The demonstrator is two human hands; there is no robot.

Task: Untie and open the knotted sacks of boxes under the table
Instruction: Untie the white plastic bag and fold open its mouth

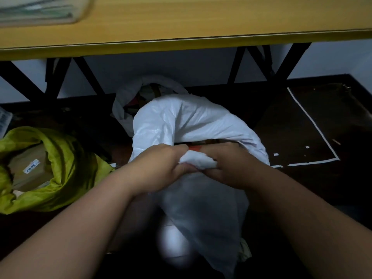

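Observation:
A white plastic sack [187, 121] stands on the dark floor under the table, right in front of me. My left hand [161, 168] and my right hand [227, 166] both grip a bunched white twist of the sack's mouth [198, 161] between them. Behind that twist the sack gapes a little, and an orange and brown box edge [201, 147] shows inside. The sack's lower part hangs blurred between my forearms.
A yellow-green sack [60, 158] lies open at left with brown boxes inside. Another white sack [124, 101] stands open behind, boxes showing. The yellow table edge [181, 41] runs overhead on black cross-braced legs [251, 63]. A dark mat with a white border [314, 125] lies at right.

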